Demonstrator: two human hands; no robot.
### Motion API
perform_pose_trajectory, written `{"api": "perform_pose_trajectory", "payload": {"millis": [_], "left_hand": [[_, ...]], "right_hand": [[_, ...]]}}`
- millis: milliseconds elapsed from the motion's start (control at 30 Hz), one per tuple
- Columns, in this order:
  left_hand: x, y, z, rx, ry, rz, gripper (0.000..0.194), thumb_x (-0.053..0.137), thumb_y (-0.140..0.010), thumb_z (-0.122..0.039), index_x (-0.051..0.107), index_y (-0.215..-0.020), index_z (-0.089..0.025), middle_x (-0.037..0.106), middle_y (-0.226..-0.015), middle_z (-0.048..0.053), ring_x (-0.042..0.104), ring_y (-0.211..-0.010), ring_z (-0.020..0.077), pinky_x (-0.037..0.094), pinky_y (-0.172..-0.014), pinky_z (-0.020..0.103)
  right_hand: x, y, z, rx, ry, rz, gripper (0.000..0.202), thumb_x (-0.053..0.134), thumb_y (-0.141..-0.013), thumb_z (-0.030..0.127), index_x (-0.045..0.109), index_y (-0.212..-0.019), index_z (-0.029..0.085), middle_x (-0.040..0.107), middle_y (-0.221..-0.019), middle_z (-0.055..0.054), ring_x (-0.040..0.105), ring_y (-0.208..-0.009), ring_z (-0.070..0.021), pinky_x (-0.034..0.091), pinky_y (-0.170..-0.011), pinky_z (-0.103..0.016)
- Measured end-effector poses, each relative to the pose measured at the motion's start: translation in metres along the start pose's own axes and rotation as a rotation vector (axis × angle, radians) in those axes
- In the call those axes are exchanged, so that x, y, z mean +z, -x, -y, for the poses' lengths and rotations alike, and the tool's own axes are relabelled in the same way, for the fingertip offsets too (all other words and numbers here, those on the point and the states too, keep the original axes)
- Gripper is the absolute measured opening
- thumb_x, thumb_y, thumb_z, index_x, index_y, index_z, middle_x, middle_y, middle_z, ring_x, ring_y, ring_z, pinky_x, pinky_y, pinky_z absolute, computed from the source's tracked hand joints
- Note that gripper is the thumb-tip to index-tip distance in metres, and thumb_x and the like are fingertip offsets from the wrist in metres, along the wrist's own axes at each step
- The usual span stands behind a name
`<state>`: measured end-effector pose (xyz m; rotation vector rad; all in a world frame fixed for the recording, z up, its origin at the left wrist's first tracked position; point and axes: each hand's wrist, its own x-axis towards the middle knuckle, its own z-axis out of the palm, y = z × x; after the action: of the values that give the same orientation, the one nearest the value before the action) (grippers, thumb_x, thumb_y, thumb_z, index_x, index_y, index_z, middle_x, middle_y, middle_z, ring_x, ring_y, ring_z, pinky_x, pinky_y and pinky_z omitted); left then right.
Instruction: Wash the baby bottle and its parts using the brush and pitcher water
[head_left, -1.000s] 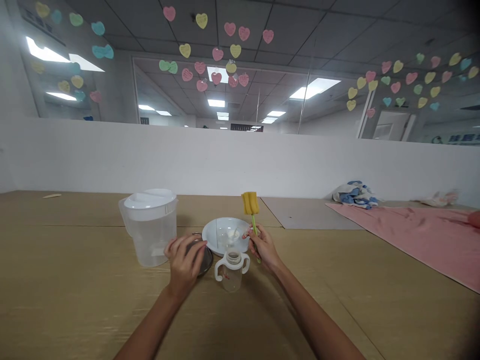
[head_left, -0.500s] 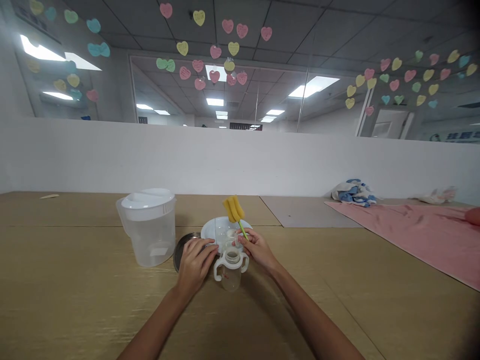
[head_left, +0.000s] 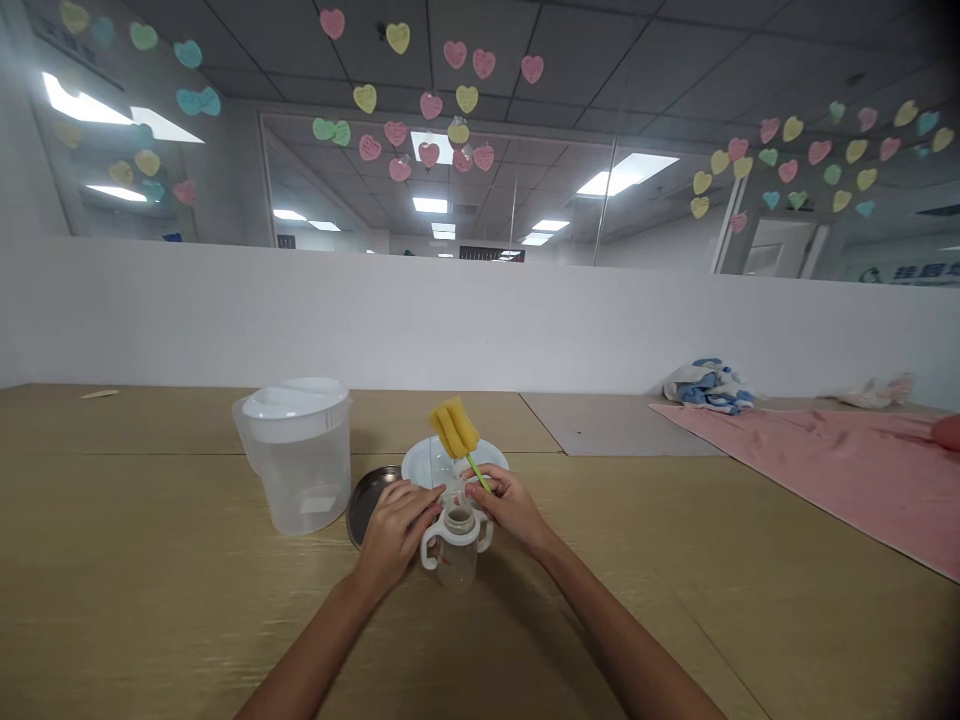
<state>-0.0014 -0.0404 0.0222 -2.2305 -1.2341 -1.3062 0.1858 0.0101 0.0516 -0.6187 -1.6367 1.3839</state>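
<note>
A sponge brush point(head_left: 454, 428) with a yellow foam head and a thin green handle slants up and left from my right hand point(head_left: 512, 505), whose fingers pinch the handle. Just below stands a clear baby bottle point(head_left: 457, 560) with a white two-handled collar, its mouth uncovered. My left hand point(head_left: 396, 525) lies against the bottle's left side, fingers bent around its upper part; the fingertips are partly hidden. Behind the bottle, a white plate point(head_left: 417, 462) holds clear pieces that I cannot make out well. A dark metal dish point(head_left: 364, 505) sits beyond my left hand.
A translucent lidded pitcher point(head_left: 307, 480) stands left of the metal dish. On the right lie a pink cloth point(head_left: 840, 470) and a crumpled blue-and-white cloth point(head_left: 707, 386). A low white wall point(head_left: 480, 320) with glass above runs along the table's back edge.
The brush head has shifted left and slightly down, tilting further over. My left hand has moved right, closer to the bottle. The bottle has shifted slightly left.
</note>
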Motion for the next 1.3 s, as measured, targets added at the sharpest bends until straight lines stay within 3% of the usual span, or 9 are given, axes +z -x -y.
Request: {"api": "perform_pose_trajectory", "payload": {"millis": [133,267,367,467,600,767,967,1300], "left_hand": [[0.001,0.001,-0.002,-0.025,0.053,0.003,0.026,0.043,-0.088,-0.025,0.065,-0.101,-0.022,0.070,-0.085,0.004,0.060,-0.080,0.0151,0.044,-0.081,0.033],[0.003,0.004,0.000,-0.136,0.091,-0.111,0.027,0.043,-0.088,-0.029,0.067,-0.095,-0.020,0.070,-0.082,0.006,0.060,-0.078,0.0169,0.046,-0.073,0.031],[0.002,0.004,0.004,-0.321,0.177,-0.217,0.030,0.046,-0.085,-0.036,0.070,-0.081,-0.019,0.070,-0.080,0.006,0.062,-0.076,0.0177,0.048,-0.071,0.031],[-0.001,0.001,0.006,-0.581,0.365,-0.298,0.031,0.053,-0.079,-0.042,0.070,-0.084,-0.017,0.071,-0.087,0.007,0.064,-0.081,0.0189,0.050,-0.077,0.033],[0.001,-0.004,0.005,-0.816,0.635,-0.373,0.043,0.062,-0.069,-0.048,0.070,-0.090,-0.012,0.071,-0.089,0.010,0.066,-0.077,0.0207,0.052,-0.078,0.036],[0.006,-0.007,0.006,-0.926,0.934,-0.458,0.044,0.074,-0.056,-0.044,0.070,-0.084,-0.011,0.071,-0.092,0.010,0.067,-0.080,0.0217,0.052,-0.083,0.039],[0.007,-0.010,0.007,-1.036,1.168,-0.517,0.025,0.073,-0.063,-0.028,0.069,-0.083,-0.012,0.070,-0.098,0.008,0.066,-0.085,0.0180,0.051,-0.088,0.034],[0.001,-0.012,0.005,-1.036,1.307,-0.495,0.011,0.060,-0.077,-0.015,0.068,-0.084,-0.011,0.070,-0.097,0.008,0.065,-0.092,0.0172,0.048,-0.094,0.034]], "right_hand": [[0.001,0.000,0.000,-0.007,0.012,-0.005,0.033,0.069,-0.066,0.042,0.063,-0.086,0.017,0.054,-0.059,0.004,0.037,-0.044,-0.0042,0.026,-0.040,-0.017],[-0.002,-0.001,0.002,-0.039,-0.042,-0.074,0.033,0.061,-0.072,0.046,0.064,-0.087,0.017,0.060,-0.073,0.000,0.033,-0.042,-0.0034,0.021,-0.036,-0.018],[-0.005,-0.001,0.006,-0.055,-0.106,-0.178,0.033,0.054,-0.074,0.047,0.066,-0.086,0.018,0.060,-0.077,-0.001,0.032,-0.041,-0.0044,0.019,-0.033,-0.019],[-0.009,-0.003,0.007,-0.029,-0.096,-0.261,0.030,0.057,-0.070,0.042,0.068,-0.082,0.017,0.056,-0.067,0.001,0.030,-0.041,-0.0053,0.019,-0.035,-0.021],[-0.017,-0.007,-0.004,-0.087,0.075,-0.277,0.030,0.062,-0.066,0.040,0.072,-0.080,0.015,0.054,-0.057,0.001,0.041,-0.050,-0.0098,0.033,-0.048,-0.023],[-0.031,-0.010,-0.018,-0.269,0.496,-0.185,0.033,0.055,-0.077,0.039,0.071,-0.096,0.017,0.064,-0.078,-0.006,0.054,-0.073,-0.0169,0.041,-0.068,-0.028],[-0.035,-0.004,-0.013,-0.358,1.077,-0.118,0.028,0.046,-0.086,0.028,0.067,-0.104,0.027,0.062,-0.081,-0.003,0.051,-0.061,-0.0109,0.035,-0.057,-0.022],[-0.041,-0.005,-0.019,-0.625,1.296,-0.279,0.026,0.048,-0.085,0.022,0.069,-0.099,0.028,0.062,-0.077,-0.002,0.053,-0.063,-0.0090,0.034,-0.057,-0.019]]}}
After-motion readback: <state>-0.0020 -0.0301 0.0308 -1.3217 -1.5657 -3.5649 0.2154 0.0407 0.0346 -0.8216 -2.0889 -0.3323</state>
